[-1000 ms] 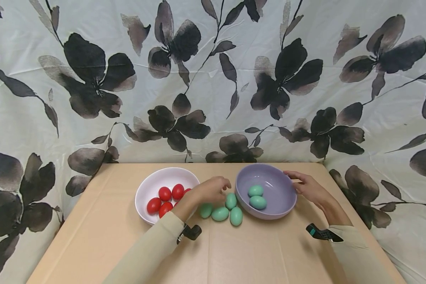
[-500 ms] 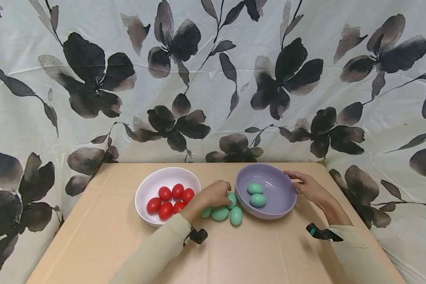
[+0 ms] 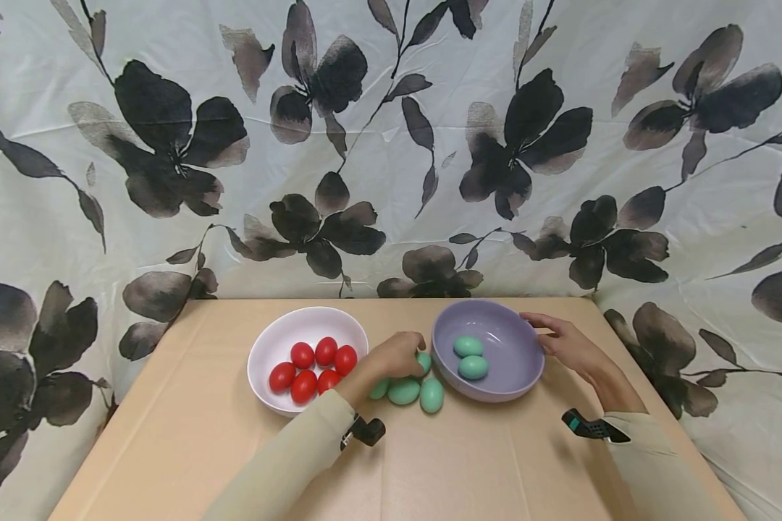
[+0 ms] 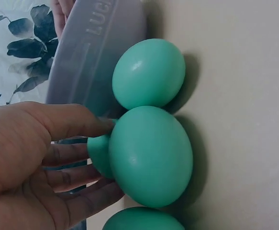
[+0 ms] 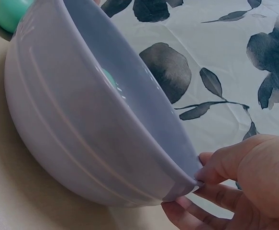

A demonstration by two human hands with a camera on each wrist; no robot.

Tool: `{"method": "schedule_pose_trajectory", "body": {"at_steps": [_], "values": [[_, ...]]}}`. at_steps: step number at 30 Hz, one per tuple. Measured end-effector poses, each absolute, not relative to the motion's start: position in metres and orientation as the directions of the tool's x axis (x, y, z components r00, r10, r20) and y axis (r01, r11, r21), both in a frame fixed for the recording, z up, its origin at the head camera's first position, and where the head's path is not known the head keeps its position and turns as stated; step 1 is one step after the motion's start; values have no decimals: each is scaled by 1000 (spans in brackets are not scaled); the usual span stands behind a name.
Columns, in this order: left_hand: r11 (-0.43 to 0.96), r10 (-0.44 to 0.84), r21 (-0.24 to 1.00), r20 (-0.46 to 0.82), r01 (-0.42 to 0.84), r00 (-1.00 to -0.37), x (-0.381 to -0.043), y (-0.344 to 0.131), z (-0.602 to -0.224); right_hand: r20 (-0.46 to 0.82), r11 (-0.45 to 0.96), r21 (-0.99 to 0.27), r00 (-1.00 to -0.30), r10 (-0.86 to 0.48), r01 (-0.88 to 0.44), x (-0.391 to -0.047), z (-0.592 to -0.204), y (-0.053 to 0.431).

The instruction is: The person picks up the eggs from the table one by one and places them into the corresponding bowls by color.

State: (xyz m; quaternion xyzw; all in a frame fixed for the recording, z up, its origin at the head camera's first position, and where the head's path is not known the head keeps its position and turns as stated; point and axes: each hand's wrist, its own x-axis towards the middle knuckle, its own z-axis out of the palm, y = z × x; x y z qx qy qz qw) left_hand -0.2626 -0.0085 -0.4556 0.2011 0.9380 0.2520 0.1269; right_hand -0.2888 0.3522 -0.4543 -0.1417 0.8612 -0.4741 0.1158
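My left hand (image 3: 391,356) reaches into a cluster of green eggs on the table, left of the purple bowl (image 3: 511,336). Its thumb and fingers close around the rearmost green egg (image 4: 98,155), which is partly covered by a nearer green egg (image 4: 151,155) in the left wrist view. Two green eggs (image 3: 473,367) lie inside the purple bowl. On that bowl's right side, my right hand (image 3: 567,347) pinches the rim, with the thumb at the inner edge and fingers beneath the outside, as the right wrist view shows.
A pale pink bowl (image 3: 263,351) with several red eggs (image 3: 303,387) stands at the left, under and beside the left forearm. The table's (image 3: 443,470) back edge meets a floral cloth (image 3: 417,174) close behind both bowls.
My left hand has moved right and slightly down from above the eggs, and its fingers have closed around the rearmost green egg. The right hand stays at the purple bowl's rim.
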Motion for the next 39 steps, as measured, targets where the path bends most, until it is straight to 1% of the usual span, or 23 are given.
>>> {"method": "schedule_pose_trajectory", "body": {"at_steps": [13,22,33,39], "values": [[785,403,550,-105,284,-909,-261,-9,-451,-53,513,-845,-931,-361,-150,-290,-455,352],[742,422,582,-19,333,-906,-270,-16,-447,-54,510,-847,-932,-359,-147,-289,-454,352],[721,396,620,-2,309,-918,-270,-25,-442,-51,504,-850,-930,-364,-151,-289,-456,354],[684,377,664,32,302,-926,-270,-29,-438,-51,510,-847,-932,-360,-151,-289,-458,354]]}}
